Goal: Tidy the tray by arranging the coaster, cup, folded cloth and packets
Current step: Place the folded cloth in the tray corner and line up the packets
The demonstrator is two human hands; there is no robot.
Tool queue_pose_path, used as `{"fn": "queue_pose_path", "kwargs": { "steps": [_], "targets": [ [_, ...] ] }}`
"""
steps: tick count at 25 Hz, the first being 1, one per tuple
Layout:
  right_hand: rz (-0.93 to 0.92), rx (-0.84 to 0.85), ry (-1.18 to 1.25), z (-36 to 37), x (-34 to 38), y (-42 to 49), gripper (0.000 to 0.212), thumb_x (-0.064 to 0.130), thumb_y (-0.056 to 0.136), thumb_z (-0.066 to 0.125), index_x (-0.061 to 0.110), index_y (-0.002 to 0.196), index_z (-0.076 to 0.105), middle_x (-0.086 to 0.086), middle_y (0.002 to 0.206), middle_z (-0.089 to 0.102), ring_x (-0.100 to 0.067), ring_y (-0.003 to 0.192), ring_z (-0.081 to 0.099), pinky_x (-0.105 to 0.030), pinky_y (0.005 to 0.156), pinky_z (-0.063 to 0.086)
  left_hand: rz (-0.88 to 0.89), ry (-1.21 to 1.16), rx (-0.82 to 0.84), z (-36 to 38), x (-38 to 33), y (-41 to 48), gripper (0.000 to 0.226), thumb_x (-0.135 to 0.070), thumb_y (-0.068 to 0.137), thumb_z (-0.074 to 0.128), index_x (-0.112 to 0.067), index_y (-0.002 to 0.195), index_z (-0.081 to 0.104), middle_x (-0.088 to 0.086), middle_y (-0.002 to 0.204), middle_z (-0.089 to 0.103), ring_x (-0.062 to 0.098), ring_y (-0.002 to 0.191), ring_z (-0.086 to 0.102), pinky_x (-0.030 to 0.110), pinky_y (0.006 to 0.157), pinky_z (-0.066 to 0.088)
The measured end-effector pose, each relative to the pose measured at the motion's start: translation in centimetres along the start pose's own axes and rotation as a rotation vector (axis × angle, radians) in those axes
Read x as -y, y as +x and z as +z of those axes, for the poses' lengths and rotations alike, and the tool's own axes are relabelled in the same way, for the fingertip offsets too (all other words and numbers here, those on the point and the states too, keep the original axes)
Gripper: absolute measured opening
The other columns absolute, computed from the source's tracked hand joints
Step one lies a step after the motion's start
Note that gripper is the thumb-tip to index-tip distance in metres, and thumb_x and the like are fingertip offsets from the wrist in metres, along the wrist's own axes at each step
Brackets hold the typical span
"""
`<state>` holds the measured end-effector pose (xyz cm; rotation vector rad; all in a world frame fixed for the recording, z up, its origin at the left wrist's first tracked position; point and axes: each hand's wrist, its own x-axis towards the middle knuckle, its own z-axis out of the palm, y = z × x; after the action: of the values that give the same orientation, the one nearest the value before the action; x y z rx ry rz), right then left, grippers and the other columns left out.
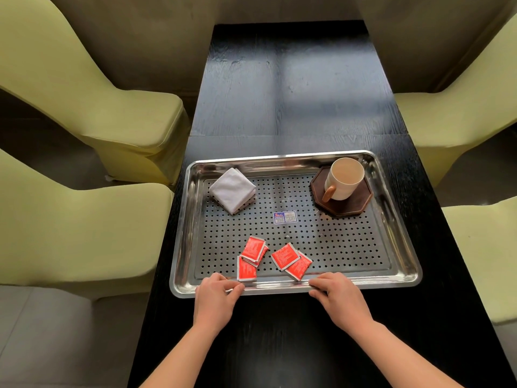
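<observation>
A steel perforated tray [402, 247] lies on the black table. A cream cup [345, 179] with a tan handle stands on a dark octagonal coaster [353, 204] in the tray's far right corner. A folded white cloth [232, 190] lies at the far left. Several red packets [275, 259] are scattered in two small clusters near the front edge. My left hand [216, 296] and my right hand [340, 295] both pinch the tray's near rim, fingers curled over it.
The long black table [293, 88] stretches away beyond the tray. Yellow-green covered chairs [84, 88] stand along both sides. A small blue and white sticker [284, 217] is in the tray's middle.
</observation>
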<state>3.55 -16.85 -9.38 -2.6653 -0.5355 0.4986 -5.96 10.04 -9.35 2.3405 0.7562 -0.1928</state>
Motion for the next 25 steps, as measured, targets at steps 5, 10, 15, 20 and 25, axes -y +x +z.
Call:
{"fn": "queue_pose_path", "kwargs": {
  "steps": [5, 10, 15, 20, 25],
  "targets": [
    [0.002, -0.013, 0.005, 0.7, 0.1, -1.8, 0.029, 0.039, 0.090, 0.067, 0.031, 0.117, 0.072, 0.017, 0.112, 0.067, -0.006, 0.105, 0.055, -0.023, 0.091, 0.045, 0.000, 0.006, -0.006, 0.0, 0.5, -1.7, 0.023, -0.044, 0.088, 0.066, -0.032, 0.104, 0.076, -0.014, 0.087, 0.056, 0.009, 0.092, 0.049, 0.031, 0.086, 0.044],
    [0.015, 0.009, 0.000, 1.0, 0.1, -3.2, 0.030, 0.042, 0.090, 0.066, 0.033, 0.118, 0.071, 0.018, 0.114, 0.066, -0.005, 0.107, 0.054, -0.022, 0.092, 0.045, -0.002, 0.007, 0.002, 0.2, 1.0, -3.3, 0.023, -0.044, 0.088, 0.066, -0.032, 0.104, 0.077, -0.013, 0.088, 0.056, 0.009, 0.092, 0.049, 0.034, 0.088, 0.046],
    [0.023, 0.029, -0.010, 1.7, 0.4, -4.9, 0.030, 0.044, 0.090, 0.065, 0.034, 0.117, 0.071, 0.020, 0.113, 0.065, -0.004, 0.106, 0.054, -0.021, 0.089, 0.044, -0.016, 0.007, 0.013, 0.2, 1.7, -4.9, 0.022, -0.044, 0.088, 0.067, -0.032, 0.103, 0.077, -0.013, 0.087, 0.056, 0.009, 0.092, 0.049, 0.034, 0.087, 0.047],
    [0.022, 0.044, -0.034, 1.4, 0.3, -5.3, 0.031, 0.046, 0.090, 0.063, 0.035, 0.117, 0.070, 0.020, 0.112, 0.064, -0.003, 0.104, 0.053, -0.021, 0.087, 0.044, -0.012, 0.025, 0.027, 0.4, 1.9, -5.6, 0.022, -0.043, 0.089, 0.064, -0.033, 0.105, 0.076, -0.013, 0.089, 0.057, 0.009, 0.094, 0.049, 0.035, 0.090, 0.046],
    [0.075, 0.083, -0.024, 1.1, 0.8, -4.5, 0.034, 0.054, 0.090, 0.058, 0.035, 0.116, 0.069, 0.018, 0.107, 0.064, -0.004, 0.099, 0.053, -0.023, 0.083, 0.046, -0.032, 0.086, 0.073, 0.4, 1.6, -5.1, 0.027, -0.045, 0.087, 0.065, -0.030, 0.108, 0.073, -0.012, 0.097, 0.060, 0.010, 0.098, 0.052, 0.036, 0.094, 0.046]
  ]
}}
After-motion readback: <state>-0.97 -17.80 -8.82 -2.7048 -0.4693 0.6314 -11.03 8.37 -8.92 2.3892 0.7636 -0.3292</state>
